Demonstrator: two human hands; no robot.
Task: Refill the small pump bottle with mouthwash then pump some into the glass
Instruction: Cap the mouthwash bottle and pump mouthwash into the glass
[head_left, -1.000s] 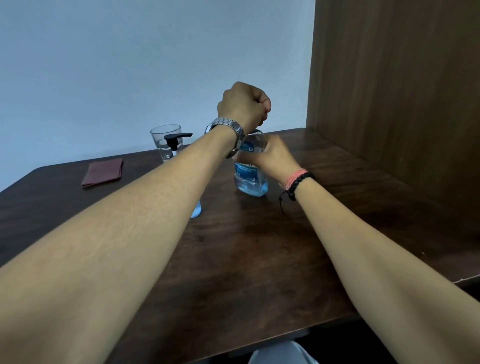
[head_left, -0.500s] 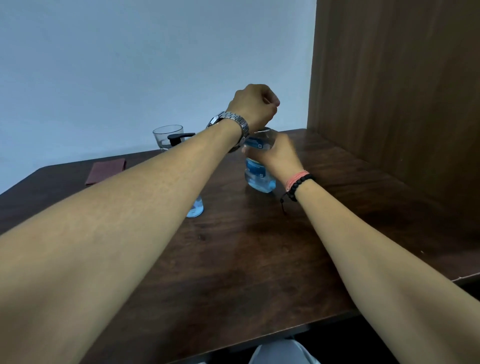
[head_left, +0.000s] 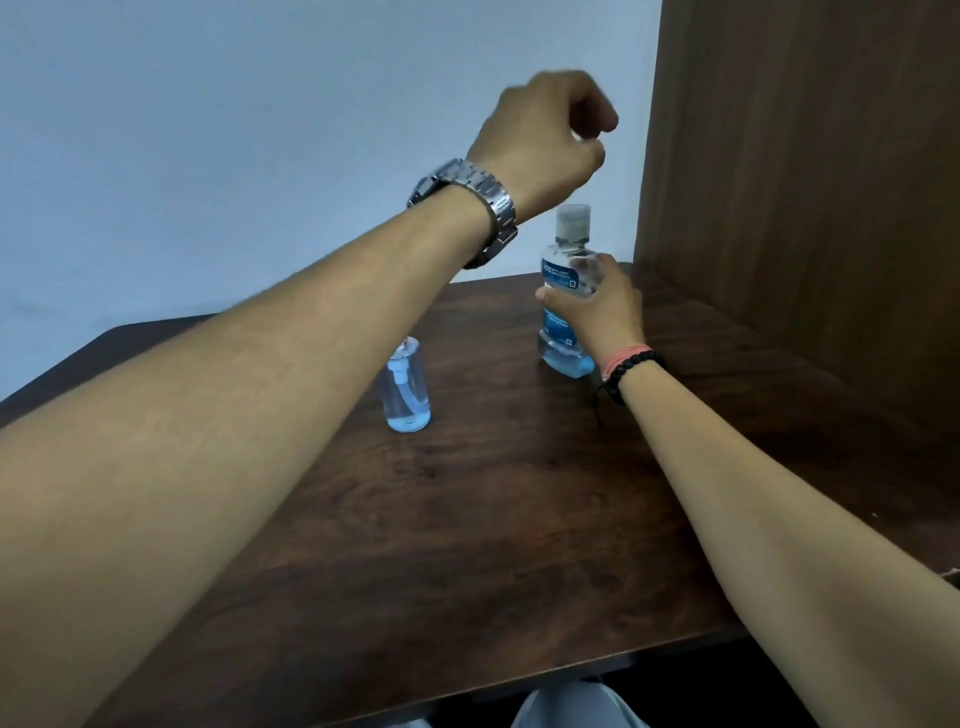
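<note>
The mouthwash bottle (head_left: 563, 332) stands upright at the back of the dark wooden table (head_left: 493, 519), clear with blue liquid low in it and a greyish cap on top. My right hand (head_left: 602, 306) grips its middle from the right. My left hand (head_left: 545, 140) hovers above the cap with its fingers curled into a fist, not touching the bottle. The small pump bottle (head_left: 408, 389) stands to the left of the mouthwash bottle with a little blue liquid inside. Its pump head and the glass are hidden behind my left forearm.
A tall wooden panel (head_left: 805, 208) rises along the right side of the table, close behind the mouthwash bottle. A pale wall (head_left: 260, 130) runs behind the table. The table's front edge is near my body.
My left hand has lifted off the top of the mouthwash bottle, baring the cap. My forearm now hides the glass and the pump head.
</note>
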